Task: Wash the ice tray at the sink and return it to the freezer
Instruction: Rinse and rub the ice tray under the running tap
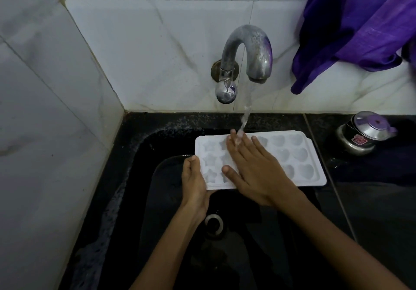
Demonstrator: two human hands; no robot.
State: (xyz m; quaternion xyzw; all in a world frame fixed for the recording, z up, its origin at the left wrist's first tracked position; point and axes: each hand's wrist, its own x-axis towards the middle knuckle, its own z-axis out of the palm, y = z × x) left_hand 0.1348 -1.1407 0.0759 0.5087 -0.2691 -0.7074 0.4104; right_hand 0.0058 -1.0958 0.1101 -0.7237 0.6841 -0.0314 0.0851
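White plastic ice tray [299,154] is held level over the black sink [139,177], its right end reaching above the dark worktop [371,199]. Its left edge is gripped by the left hand [194,184], thumb on top and fingers curled beneath. The right hand [254,168] is laid flat across the moulds (stars at the left, hearts at the right) with fingers straight and spread. Water from the curved metal tap [247,53] is poured onto the fingertips [233,133] and the tray's far edge. A small steel pot [362,135] is set on the worktop to the right, and purple cloth [355,24] is hung against the tiled wall [146,42].
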